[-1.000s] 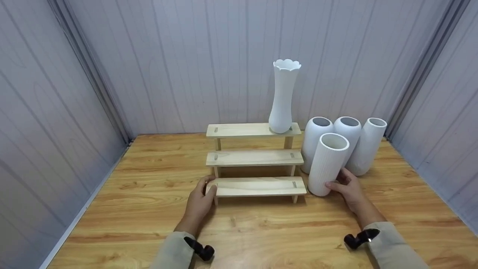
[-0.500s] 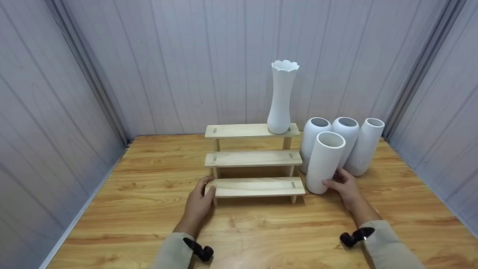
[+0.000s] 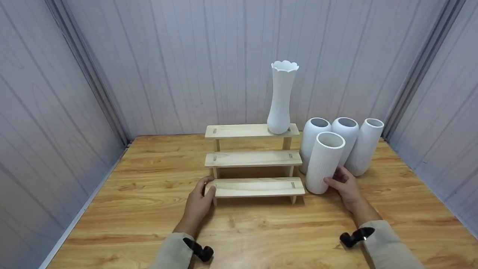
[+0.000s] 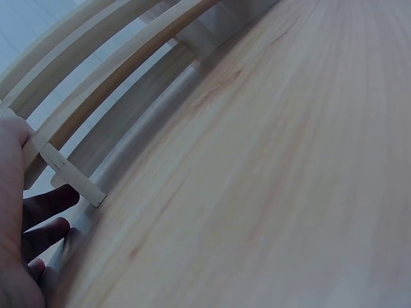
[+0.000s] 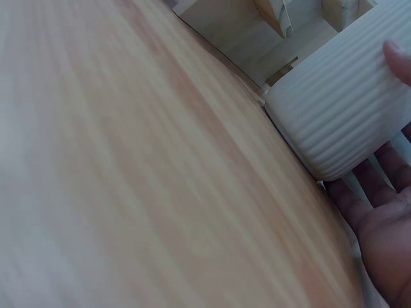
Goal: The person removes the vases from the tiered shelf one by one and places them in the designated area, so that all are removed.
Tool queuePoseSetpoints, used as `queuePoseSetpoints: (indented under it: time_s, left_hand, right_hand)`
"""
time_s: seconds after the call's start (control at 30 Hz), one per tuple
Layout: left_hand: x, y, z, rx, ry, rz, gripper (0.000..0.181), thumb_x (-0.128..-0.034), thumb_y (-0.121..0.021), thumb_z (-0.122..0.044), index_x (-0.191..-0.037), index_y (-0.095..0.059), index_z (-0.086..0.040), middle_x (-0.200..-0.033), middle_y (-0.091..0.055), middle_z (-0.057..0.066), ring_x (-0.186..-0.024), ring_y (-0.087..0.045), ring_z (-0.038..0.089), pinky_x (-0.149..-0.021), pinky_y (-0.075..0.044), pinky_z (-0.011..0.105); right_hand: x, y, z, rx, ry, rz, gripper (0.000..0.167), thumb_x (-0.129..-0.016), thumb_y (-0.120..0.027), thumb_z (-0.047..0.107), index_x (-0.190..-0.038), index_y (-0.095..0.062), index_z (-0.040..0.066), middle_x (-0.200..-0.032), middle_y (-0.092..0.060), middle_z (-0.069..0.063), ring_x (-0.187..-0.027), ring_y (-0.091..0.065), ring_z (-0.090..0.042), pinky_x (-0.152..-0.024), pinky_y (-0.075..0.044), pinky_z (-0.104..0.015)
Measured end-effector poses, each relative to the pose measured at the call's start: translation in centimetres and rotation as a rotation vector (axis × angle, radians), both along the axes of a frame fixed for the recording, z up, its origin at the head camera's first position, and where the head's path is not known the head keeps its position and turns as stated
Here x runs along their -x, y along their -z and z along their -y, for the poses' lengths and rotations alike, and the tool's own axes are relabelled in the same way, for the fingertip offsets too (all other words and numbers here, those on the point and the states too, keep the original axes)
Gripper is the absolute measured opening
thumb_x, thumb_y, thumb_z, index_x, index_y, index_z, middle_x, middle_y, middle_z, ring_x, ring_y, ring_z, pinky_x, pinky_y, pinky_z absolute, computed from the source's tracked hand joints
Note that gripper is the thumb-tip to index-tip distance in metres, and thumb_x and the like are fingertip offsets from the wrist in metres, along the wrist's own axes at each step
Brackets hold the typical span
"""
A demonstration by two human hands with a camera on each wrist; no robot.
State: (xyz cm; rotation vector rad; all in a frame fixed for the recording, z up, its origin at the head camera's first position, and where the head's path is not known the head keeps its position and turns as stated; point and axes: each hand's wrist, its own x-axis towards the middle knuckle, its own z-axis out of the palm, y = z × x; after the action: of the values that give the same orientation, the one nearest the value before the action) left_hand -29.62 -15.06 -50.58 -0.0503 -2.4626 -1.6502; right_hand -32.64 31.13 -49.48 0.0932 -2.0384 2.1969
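A three-step wooden display stand [image 3: 257, 158] stands on the table. My left hand [image 3: 199, 201] grips the left end of its lowest step, thumb on top. In the left wrist view, the fingers [image 4: 51, 205] reach beneath the step beside a leg. My right hand [image 3: 347, 188] holds a white ribbed cylindrical vase [image 3: 324, 164] low on its right side, thumb toward me. That vase stands upright on the table just right of the stand. In the right wrist view, the vase's ribs [image 5: 340, 102] and the thumb on them show. A tall scalloped-rim vase [image 3: 281, 101] stands on the top step's right end.
Behind the ribbed vase, close together, stand a white rounded vase [image 3: 312, 138], a similar vase [image 3: 347, 134] and a tapering vase [image 3: 366, 149]. A panelled wall [image 3: 168, 67] rises behind the wood-grain table [image 3: 157, 168]. Side walls stand at left and right.
The whole scene shifts slightly left with the head view. The ribbed vase may have shifted a little toward the stand; otherwise both hands keep their places.
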Motion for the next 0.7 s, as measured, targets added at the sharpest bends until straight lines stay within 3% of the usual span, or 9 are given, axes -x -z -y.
queuePoseSetpoints:
  time_s: [0.17, 0.27, 0.43, 0.7]
  left_hand:
    - [0.0, -0.1, 0.0, 0.007, 0.001, 0.0, 0.032, -0.1041, -0.056, -0.032, -0.135, -0.058, -0.024, -0.059, -0.063, 0.005, -0.053, -0.057, 0.018, -0.067, -0.045, 0.033]
    - [0.0, 0.0, -0.1, 0.004, 0.004, 0.003, 0.032, -0.1039, -0.056, -0.031, -0.136, -0.058, -0.026, -0.058, -0.063, 0.005, -0.056, -0.057, 0.018, -0.072, -0.046, 0.034]
    - [0.3, 0.2, -0.1, 0.008, -0.005, -0.005, 0.032, -0.1035, -0.057, -0.031, -0.135, -0.059, -0.026, -0.056, -0.063, 0.004, -0.065, -0.062, 0.018, -0.097, -0.042, 0.039]
    - [0.2, 0.2, 0.0, 0.026, -0.026, -0.021, 0.032, -0.1028, -0.058, -0.032, -0.134, -0.06, -0.023, -0.054, -0.062, 0.002, -0.077, -0.066, 0.015, -0.102, -0.04, 0.04]
  right_hand:
    - [-0.4, -1.5, 0.2, 0.14, 0.015, -0.053, 0.035, -0.093, -0.065, -0.002, -0.116, -0.066, 0.024, -0.114, -0.062, 0.004, -0.11, -0.052, -0.016, -0.093, -0.047, -0.026]
    - [-0.5, -2.8, -0.2, 0.148, 0.016, -0.118, 0.032, -0.095, -0.062, -0.002, -0.116, -0.065, 0.022, -0.114, -0.062, 0.003, -0.109, -0.054, -0.015, -0.09, -0.049, -0.027]
    - [-0.3, -5.2, -1.0, 0.171, -0.027, -0.23, 0.033, -0.096, -0.056, -0.004, -0.119, -0.063, 0.018, -0.115, -0.064, 0.002, -0.105, -0.061, -0.011, -0.088, -0.053, -0.023]
    - [0.2, -9.5, -1.6, 0.111, -0.068, -0.268, 0.035, -0.098, -0.055, -0.004, -0.131, -0.055, 0.009, -0.123, -0.064, -0.002, -0.114, -0.06, -0.014, -0.095, -0.052, -0.023]
